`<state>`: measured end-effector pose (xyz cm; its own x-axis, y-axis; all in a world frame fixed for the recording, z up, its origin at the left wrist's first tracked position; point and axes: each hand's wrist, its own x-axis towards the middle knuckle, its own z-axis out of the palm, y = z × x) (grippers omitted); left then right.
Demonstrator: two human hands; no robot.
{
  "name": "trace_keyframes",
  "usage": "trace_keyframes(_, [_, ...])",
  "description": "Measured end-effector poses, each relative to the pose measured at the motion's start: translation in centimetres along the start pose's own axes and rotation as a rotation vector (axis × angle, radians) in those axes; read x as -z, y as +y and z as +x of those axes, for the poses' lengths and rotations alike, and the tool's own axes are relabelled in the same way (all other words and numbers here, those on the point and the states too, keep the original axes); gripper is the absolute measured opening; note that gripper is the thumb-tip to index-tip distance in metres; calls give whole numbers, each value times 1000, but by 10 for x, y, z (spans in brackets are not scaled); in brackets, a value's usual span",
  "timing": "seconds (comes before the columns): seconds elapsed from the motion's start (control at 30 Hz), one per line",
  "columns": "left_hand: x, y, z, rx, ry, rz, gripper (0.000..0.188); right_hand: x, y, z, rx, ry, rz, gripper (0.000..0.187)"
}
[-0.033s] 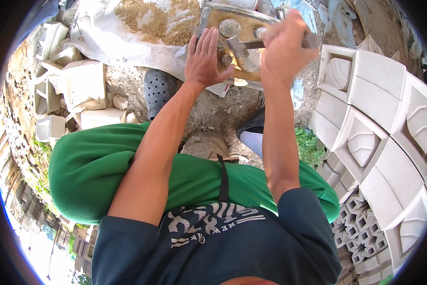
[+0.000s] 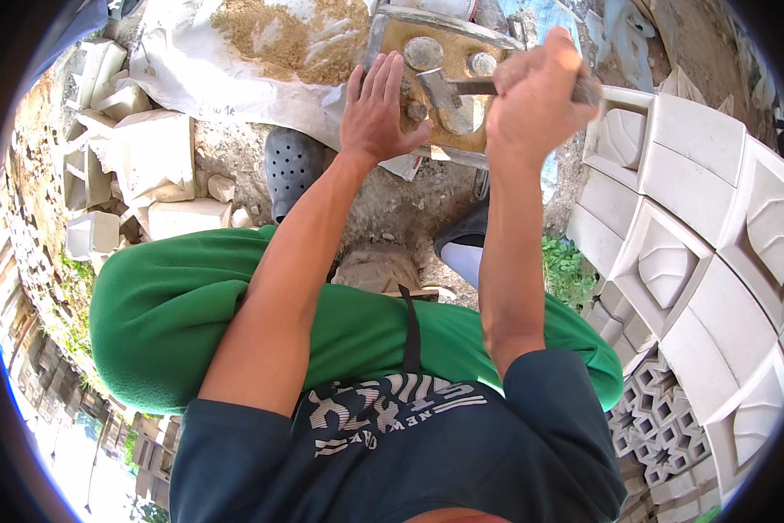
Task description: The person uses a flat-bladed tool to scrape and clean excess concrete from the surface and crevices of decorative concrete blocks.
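My right hand [image 2: 538, 103] is wrapped round the handle of a hammer, its metal head [image 2: 440, 90] over a shallow rectangular frame [image 2: 375, 39] at the top middle. Sandy tan material fills the frame, and round pale pieces [image 2: 423, 53] sit in it. Whether the hammer head touches anything there I cannot tell. My left hand [image 2: 376, 118] lies flat with fingers stretched at the frame's left edge, holding nothing. That hand covers part of the edge.
A white sheet [image 2: 183, 83] bearing a heap of tan sand [image 2: 279, 39] spreads to the left. Broken pale blocks [image 2: 152, 152] are piled beyond my left knee. Stacked cast blocks [image 2: 697, 139] with recessed faces line the right side, above star-patterned lattice blocks [image 2: 658, 418].
My right hand and the hammer have shifted slightly to the right and nearer to me. The left hand has stayed in place.
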<state>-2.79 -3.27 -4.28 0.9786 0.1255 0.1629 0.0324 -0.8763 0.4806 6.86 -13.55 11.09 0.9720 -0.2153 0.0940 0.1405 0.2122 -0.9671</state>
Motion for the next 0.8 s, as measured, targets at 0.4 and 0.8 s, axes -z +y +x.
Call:
trace_keyframes(0.4, [-1,2,3,-11,77,-48,115,9,-24,6,-68,-352,19,40])
trace_keyframes(0.8, [0,-2,-1,32,84,-101,117,27,-6,8,57,-894,27,36])
